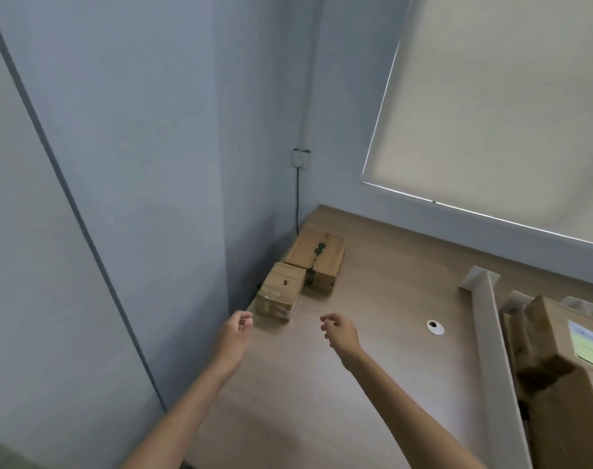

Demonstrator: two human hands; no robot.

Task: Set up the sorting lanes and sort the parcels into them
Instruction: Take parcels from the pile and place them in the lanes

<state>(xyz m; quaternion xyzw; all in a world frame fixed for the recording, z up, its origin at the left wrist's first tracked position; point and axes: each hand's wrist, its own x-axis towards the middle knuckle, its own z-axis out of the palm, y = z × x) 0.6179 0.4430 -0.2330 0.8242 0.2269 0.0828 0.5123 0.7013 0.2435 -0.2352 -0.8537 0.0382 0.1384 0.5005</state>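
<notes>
While left hand (235,328) and right hand (339,330) hover, fingers (245,321) slack, empty — big parcel (559,377) cropped, label (589,343) blurred

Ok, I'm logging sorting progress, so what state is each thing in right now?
Left hand: empty, fingers loosely curled.
Right hand: empty, fingers loosely curled.
Small parcel: closed, flat on desk.
Flat parcel: closed, in desk corner.
White divider: standing on edge.
Labelled parcel: right of divider, label up.
Roller blind: drawn down.
</notes>
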